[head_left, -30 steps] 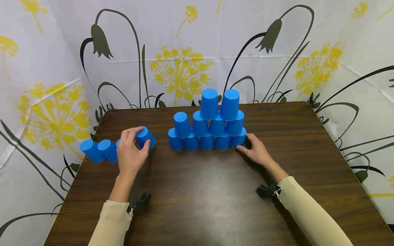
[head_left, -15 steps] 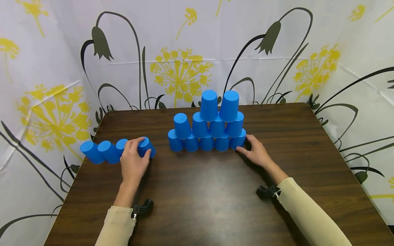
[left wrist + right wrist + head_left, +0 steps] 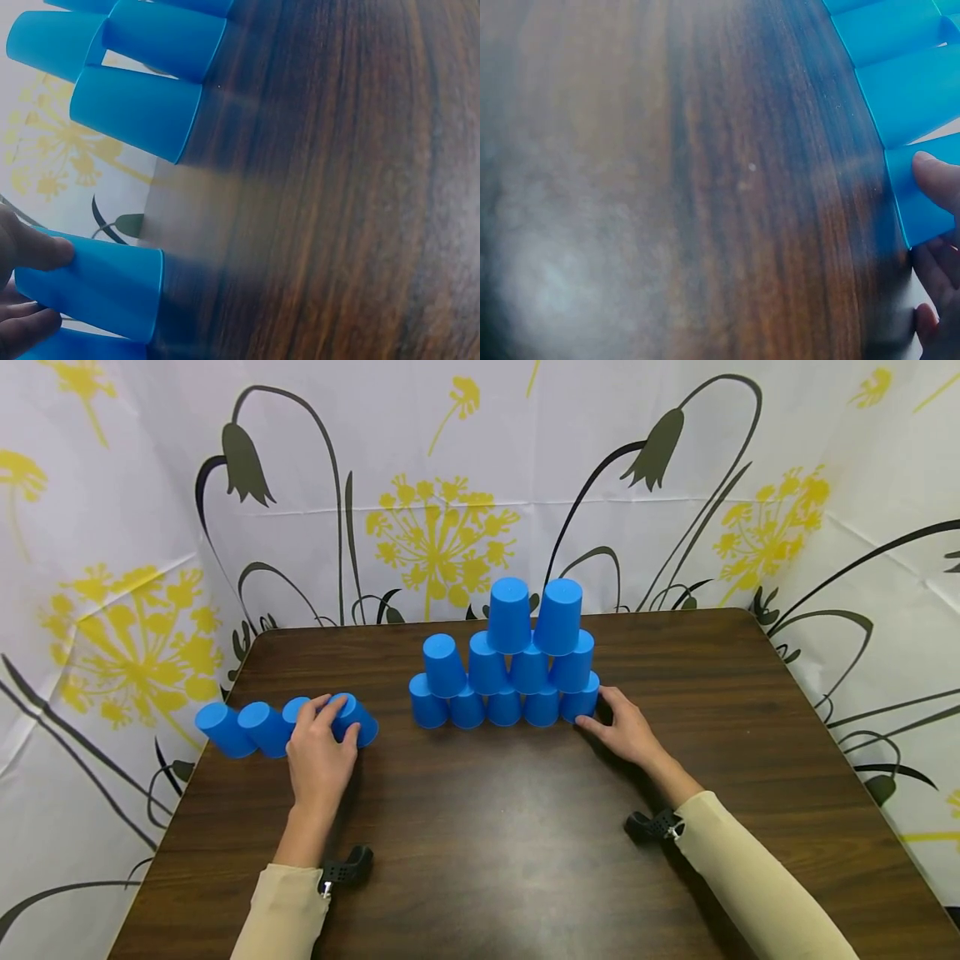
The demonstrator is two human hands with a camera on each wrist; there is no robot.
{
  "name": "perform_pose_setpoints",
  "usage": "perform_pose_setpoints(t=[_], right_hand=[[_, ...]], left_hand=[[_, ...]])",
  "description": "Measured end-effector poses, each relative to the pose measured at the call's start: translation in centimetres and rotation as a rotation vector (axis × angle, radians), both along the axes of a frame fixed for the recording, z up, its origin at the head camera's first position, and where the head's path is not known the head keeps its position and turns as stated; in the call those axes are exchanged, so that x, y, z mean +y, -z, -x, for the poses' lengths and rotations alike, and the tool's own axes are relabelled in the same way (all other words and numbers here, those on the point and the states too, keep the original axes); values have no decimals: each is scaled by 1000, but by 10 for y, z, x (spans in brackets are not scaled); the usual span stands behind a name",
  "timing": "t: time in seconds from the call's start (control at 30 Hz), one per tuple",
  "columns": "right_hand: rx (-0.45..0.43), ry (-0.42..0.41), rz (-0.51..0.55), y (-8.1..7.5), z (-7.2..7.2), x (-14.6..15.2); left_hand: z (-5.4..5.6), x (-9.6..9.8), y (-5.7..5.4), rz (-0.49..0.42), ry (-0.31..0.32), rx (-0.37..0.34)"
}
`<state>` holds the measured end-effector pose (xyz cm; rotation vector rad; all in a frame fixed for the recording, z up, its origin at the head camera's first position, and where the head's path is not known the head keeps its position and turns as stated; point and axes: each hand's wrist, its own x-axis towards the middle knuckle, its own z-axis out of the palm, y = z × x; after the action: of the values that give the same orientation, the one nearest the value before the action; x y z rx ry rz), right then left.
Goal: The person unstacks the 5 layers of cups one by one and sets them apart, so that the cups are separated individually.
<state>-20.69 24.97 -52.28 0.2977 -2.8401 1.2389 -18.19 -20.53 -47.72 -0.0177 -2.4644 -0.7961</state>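
My left hand (image 3: 321, 760) grips an upside-down blue cup (image 3: 358, 720) at the right end of a short row on the left of the table. In the left wrist view the thumb lies on one side of that cup (image 3: 112, 289) and fingers on the other. To the right stands a pyramid of upside-down blue cups in three tiers, with two cups on top, one of them the top right cup (image 3: 559, 617). My right hand (image 3: 624, 727) holds the bottom right cup (image 3: 580, 697) of the pyramid, its thumb on the cup's front in the right wrist view.
Other upside-down blue cups stand left of my left hand, including the leftmost cup (image 3: 225, 730) near the table's left edge. The dark wooden table (image 3: 510, 843) spreads out in front of the pyramid. A flower-patterned curtain (image 3: 315, 543) hangs behind.
My left hand has lowered its cup from a raised position to the end of the left row, its fingers then shifting slightly left. The right hand and the pyramid have stayed put.
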Motion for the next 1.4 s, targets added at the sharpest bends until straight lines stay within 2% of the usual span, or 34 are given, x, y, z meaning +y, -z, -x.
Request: perform_pose_setpoints(t=[0.17, 0.3, 0.47, 0.57, 0.7, 0.87, 0.97, 1.1, 1.23, 1.4], right_hand=[[-4, 2, 1, -1, 0, 0], [-3, 4, 1, -1, 0, 0], [-1, 2, 3, -1, 0, 1], [1, 0, 3, -1, 1, 1], [1, 4, -5, -1, 1, 1], [-8, 9, -12, 0, 0, 0], [-9, 12, -9, 0, 1, 0], [-13, 14, -10, 0, 1, 0], [-18, 10, -7, 0, 1, 0], [-18, 10, -6, 1, 1, 0]], left_hand=[[-1, -1, -1, 9, -8, -3], [-1, 1, -6, 8, -10, 13], [-3, 3, -23, -16, -4, 95], [-3, 7, -36, -26, 24, 140], [-1, 20, -53, -27, 111, 193], [1, 53, -74, -93, 300, 264], [4, 77, -86, -126, 421, 264], [13, 107, -102, -127, 555, 254], [23, 133, -114, -99, 638, 232], [36, 158, -117, -96, 681, 196]])
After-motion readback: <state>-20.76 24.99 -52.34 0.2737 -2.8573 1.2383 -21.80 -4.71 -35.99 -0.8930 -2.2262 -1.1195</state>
